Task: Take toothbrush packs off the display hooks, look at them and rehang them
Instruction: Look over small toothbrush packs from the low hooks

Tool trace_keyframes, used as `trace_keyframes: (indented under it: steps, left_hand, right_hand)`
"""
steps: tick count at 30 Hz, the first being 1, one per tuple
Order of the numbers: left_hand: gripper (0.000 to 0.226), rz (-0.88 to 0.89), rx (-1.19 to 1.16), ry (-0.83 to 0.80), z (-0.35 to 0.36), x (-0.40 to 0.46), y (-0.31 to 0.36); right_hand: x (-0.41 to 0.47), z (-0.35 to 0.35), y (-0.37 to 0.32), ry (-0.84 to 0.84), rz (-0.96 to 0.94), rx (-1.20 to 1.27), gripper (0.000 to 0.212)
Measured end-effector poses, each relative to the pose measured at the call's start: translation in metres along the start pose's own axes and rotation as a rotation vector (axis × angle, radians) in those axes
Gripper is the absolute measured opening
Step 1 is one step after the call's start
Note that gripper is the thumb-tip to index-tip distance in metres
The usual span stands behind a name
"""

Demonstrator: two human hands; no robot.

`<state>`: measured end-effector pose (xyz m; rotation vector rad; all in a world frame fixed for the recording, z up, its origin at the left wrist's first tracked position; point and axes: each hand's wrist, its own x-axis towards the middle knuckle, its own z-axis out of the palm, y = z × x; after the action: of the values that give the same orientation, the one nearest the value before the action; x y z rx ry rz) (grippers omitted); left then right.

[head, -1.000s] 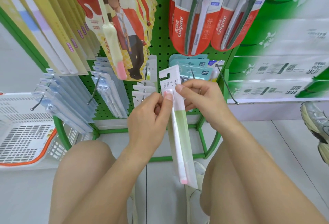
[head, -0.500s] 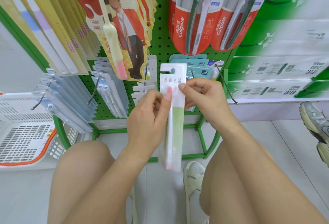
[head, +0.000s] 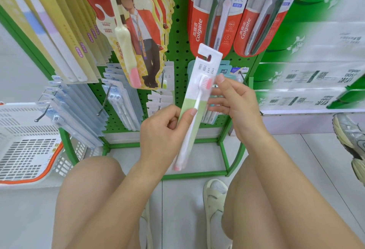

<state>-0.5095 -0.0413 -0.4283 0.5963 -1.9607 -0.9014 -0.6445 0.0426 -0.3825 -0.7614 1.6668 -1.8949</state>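
Now left hand (head: 162,130) pinches pack (head: 197,98) — tilted.

Colgate packs (head: 212,11) cut off at top edge; sneaker (head: 351,142) (right edge) cropped too.
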Motion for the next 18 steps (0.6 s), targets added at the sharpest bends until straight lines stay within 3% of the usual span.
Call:
trace_keyframes:
  steps: [5, 11, 15, 18]
  left_hand:
    - [0.044, 0.15, 0.194, 0.065, 0.0009, 0.0005, -0.0023]
    - [0.042, 0.158, 0.137, 0.083, 0.001, 0.0014, -0.0001]
    - [0.024, 0.063, 0.106, -0.002, 0.002, 0.0008, -0.0031]
    - [0.035, 0.067, 0.225, -0.059, 0.0038, 0.0008, -0.0038]
  right_hand:
    - [-0.0043, 0.0083, 0.0032, -0.092, 0.001, -0.112, 0.023]
    - [-0.0031, 0.0065, 0.0033, -0.163, 0.011, -0.051, 0.021]
    - [-0.0017, 0.0054, 0.0031, -0.112, 0.005, -0.026, 0.021]
    - [0.0013, -0.0001, -0.0007, 0.021, -0.027, 0.059, 0.026]
